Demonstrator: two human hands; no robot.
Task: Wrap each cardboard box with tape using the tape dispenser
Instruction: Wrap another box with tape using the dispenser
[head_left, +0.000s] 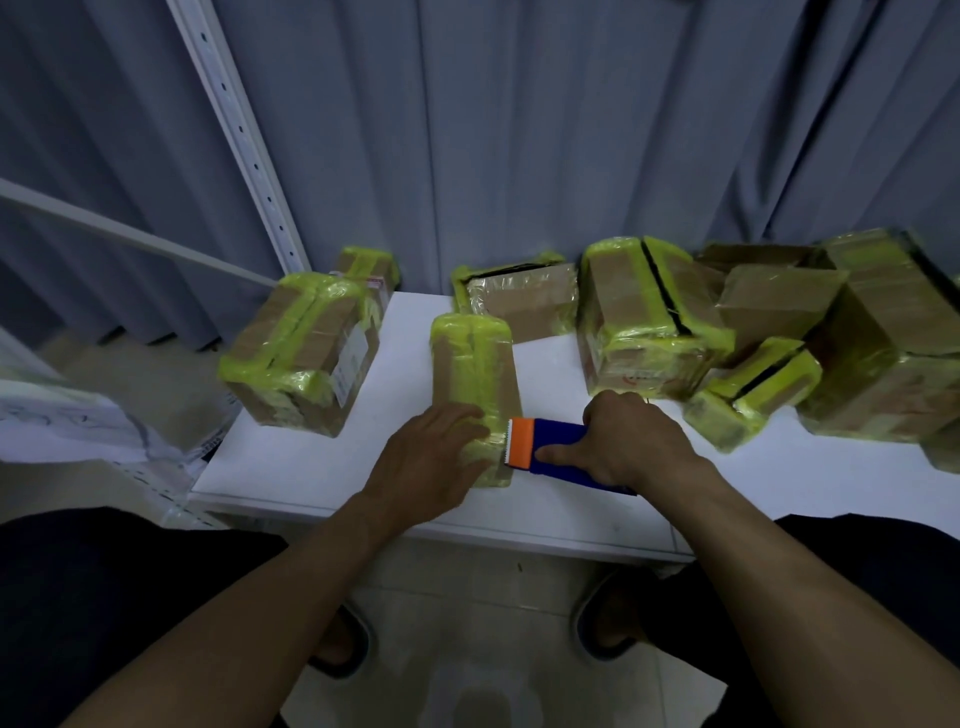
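A narrow cardboard box (475, 374) wrapped in yellow-green tape lies lengthwise in the middle of the white table (311, 457). My left hand (434, 460) rests flat on its near end, fingers straight. My right hand (631, 444) grips a blue tape dispenser (558, 441) whose orange toothed head (519, 443) touches the box's near right edge.
Several more boxes bound in yellow-green tape stand on the table: one at the left (306, 358), one at the back centre (519, 299), and a pile on the right (753, 338). A grey curtain hangs behind. A white shelf upright (244, 140) rises at the left.
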